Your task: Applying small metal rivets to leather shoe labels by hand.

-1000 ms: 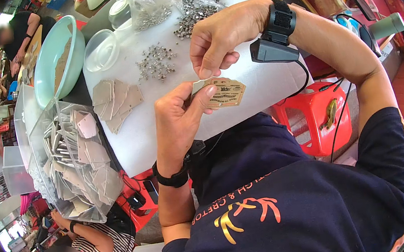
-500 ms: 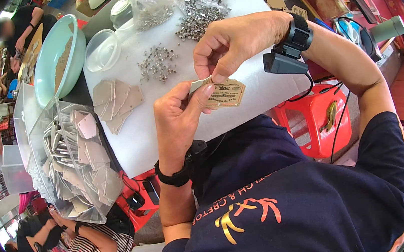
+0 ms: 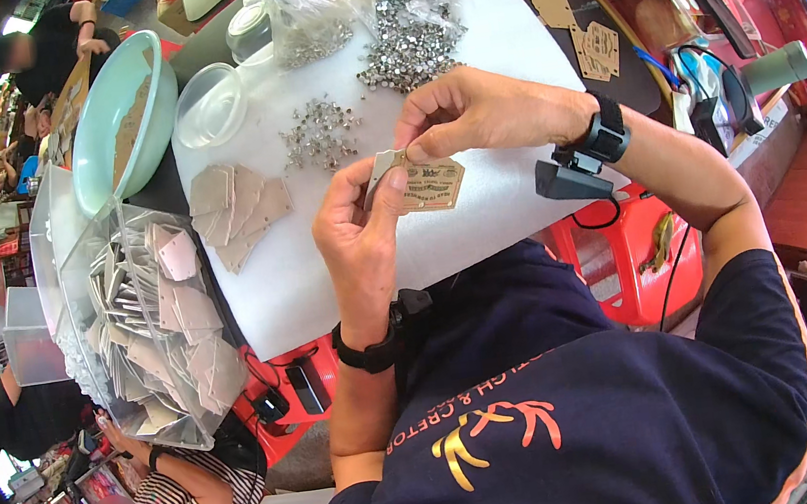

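Over the near part of the white-covered table, my left hand (image 3: 360, 247) pinches a printed tan card (image 3: 433, 191) between thumb and fingers. A grey card face (image 3: 381, 166) shows beside its thumb; whether it is a separate piece I cannot tell. My right hand (image 3: 452, 117) is closed at the card's top edge, thumb and forefinger pressed together; any small part between them is hidden. Just beyond the hands lies a loose scatter of small silvery metal pieces (image 3: 318, 133). To the left, several grey card pieces (image 3: 235, 212) overlap in a pile.
A clear bin (image 3: 195, 437) full of grey cards stands left, below a pale teal basin (image 3: 92, 139). Clear bowls (image 3: 207, 107) and plastic bags (image 3: 311, 34) of metal pieces sit farther back. More printed cards (image 3: 595, 49) lie right. Co-workers are at the left; a red stool (image 3: 632, 269) stands right.
My right hand has shifted slightly down, its fingers gathered closer at the card's top edge. The card has turned a little in my left hand. The view has moved slightly.
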